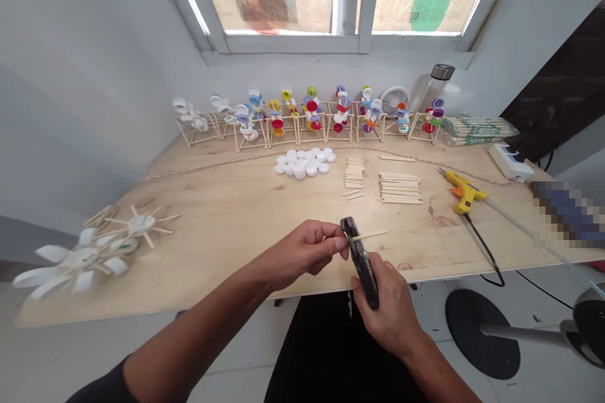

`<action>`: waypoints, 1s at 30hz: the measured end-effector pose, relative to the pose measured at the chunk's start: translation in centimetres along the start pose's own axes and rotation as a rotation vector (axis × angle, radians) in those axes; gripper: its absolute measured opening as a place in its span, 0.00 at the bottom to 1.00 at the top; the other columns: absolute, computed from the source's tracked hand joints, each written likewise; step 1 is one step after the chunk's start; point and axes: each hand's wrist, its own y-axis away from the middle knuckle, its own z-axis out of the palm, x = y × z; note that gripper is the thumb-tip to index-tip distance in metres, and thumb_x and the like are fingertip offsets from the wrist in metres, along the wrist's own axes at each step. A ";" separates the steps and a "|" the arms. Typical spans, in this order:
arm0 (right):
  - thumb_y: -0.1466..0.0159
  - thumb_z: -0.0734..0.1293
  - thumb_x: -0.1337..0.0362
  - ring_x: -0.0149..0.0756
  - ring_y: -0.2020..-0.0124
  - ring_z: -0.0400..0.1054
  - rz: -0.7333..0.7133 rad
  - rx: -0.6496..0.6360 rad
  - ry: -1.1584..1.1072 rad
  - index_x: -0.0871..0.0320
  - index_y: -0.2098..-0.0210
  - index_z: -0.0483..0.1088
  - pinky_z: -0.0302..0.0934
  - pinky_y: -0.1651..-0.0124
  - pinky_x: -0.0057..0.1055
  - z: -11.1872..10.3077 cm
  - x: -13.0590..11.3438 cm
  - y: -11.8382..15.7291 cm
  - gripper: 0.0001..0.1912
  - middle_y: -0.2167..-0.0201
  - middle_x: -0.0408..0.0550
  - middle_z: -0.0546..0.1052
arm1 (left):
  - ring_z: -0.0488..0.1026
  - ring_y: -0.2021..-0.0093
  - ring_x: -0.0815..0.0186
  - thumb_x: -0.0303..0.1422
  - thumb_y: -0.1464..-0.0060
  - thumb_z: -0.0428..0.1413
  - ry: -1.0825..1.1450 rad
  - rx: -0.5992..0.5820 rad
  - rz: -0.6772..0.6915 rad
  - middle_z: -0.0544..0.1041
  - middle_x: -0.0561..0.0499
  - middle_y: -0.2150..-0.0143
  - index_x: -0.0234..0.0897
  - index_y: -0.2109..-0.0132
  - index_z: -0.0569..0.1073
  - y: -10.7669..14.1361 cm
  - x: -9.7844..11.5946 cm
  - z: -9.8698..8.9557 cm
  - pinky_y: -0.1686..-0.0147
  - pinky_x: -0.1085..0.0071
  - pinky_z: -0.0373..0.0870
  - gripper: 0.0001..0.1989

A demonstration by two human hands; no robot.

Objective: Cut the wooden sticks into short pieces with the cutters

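Stick of slim, pale wood [375, 235] crosses the head of a black metal plier-type tool [363, 266] above the light wooden table's [227, 208] near edge. The left hand [321, 248] pinches the stick's left end, presumably to steady it; the right hand [390, 302] wraps the tool's handles. Short pale wooden sticks [400, 189] lie stacked beyond, apparently aligned for easy pickup.

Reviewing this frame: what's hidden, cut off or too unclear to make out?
All in the head view:
Left end of wooden stick: hidden by left hand.
Grip of black pliers: partly covered by right hand.
Dark blue item at far right: pixelated, identity unclear.
Plastic-wrapped sticks: green print too small to read.
Black object at lower right: cut off by picture edge.
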 end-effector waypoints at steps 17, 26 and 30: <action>0.43 0.59 0.69 0.37 0.74 0.63 0.051 -0.024 -0.015 0.56 0.64 0.61 0.52 0.70 0.30 0.1 0.0 -0.1 0.06 0.75 0.42 0.69 | 0.66 0.68 0.69 0.36 0.43 0.44 -0.490 0.182 0.222 0.71 0.51 0.70 0.32 0.66 0.70 -0.1 -0.1 0.7 0.65 0.73 0.64 0.14; 0.42 0.59 0.69 0.36 0.74 0.62 0.062 -0.038 -0.075 0.55 0.63 0.61 0.52 0.71 0.29 0.4 -0.1 -0.4 0.07 0.75 0.42 0.69 | 0.65 0.67 0.69 0.36 0.43 0.44 -0.381 0.124 0.209 0.69 0.51 0.69 0.32 0.67 0.69 -0.3 0.0 0.1 0.63 0.73 0.63 0.14; 0.42 0.59 0.69 0.35 0.75 0.62 0.073 -0.051 -0.070 0.56 0.64 0.61 0.53 0.71 0.29 0.5 0.1 -0.5 0.06 0.75 0.42 0.69 | 0.65 0.67 0.69 0.36 0.43 0.45 -0.379 0.112 0.182 0.69 0.51 0.69 0.32 0.67 0.69 -0.5 0.0 -0.2 0.63 0.73 0.63 0.14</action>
